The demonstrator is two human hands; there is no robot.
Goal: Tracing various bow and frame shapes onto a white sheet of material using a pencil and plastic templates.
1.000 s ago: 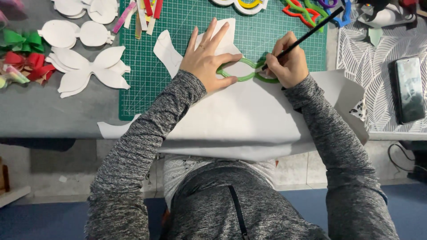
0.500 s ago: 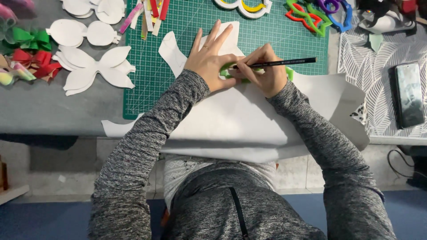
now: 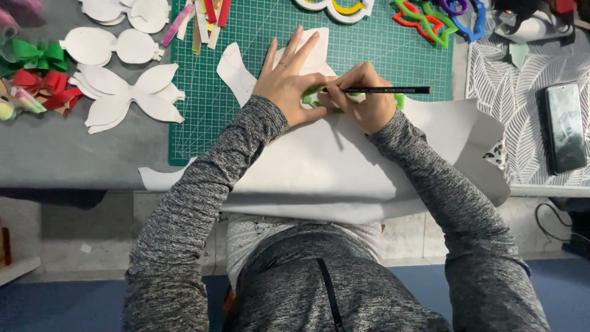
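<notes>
My left hand presses flat on a green bow-shaped template, fingers spread, holding it against a large white sheet. The template's far end shows past my right hand. My right hand grips a black pencil that lies nearly level, its tip at the template's edge between my two hands. The white sheet drapes over the table's front edge and lies partly on a green cutting mat.
White cut-out bow shapes lie at the left, beside green and red ribbon bows. Coloured strips and coloured templates sit at the mat's far edge. A dark phone rests on a patterned cloth at the right.
My right hand has slid left along the template toward my left hand. The pencil has swung from pointing up-right to lying nearly level.
</notes>
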